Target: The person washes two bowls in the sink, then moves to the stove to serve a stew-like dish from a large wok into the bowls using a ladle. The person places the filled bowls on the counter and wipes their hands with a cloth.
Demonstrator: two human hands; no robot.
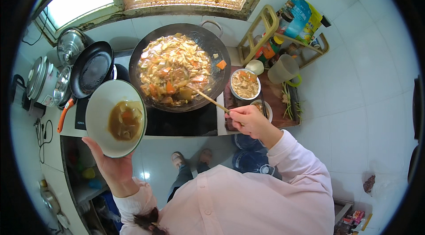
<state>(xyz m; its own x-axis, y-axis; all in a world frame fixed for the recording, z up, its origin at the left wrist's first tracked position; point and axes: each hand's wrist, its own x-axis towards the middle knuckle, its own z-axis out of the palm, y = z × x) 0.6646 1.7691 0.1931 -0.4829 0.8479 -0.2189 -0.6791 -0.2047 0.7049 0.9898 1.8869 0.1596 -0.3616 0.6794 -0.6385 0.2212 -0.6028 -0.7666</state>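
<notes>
My left hand (114, 165) holds a white bowl (98, 108) with a green rim from below, tilted toward me. Brown broth with a few vegetable pieces (126, 120) lies in it. In my right hand (250, 122) is the handle of a wooden-handled utensil (210, 98), whose far end is sunk in the food. That food is a stew of pale sliced pieces and orange chunks (176, 65), filling much of a large dark wok (217, 44). The wok sits on a black cooktop (186, 122).
Right of the wok, a brown board (282, 102) carries a filled white bowl (245, 83), a smaller bowl (269, 110) with chopsticks, a plastic jug (284, 69) and green stalks (291, 103). Behind stands a condiment rack (265, 32). A frying pan (92, 69) and pots are at left.
</notes>
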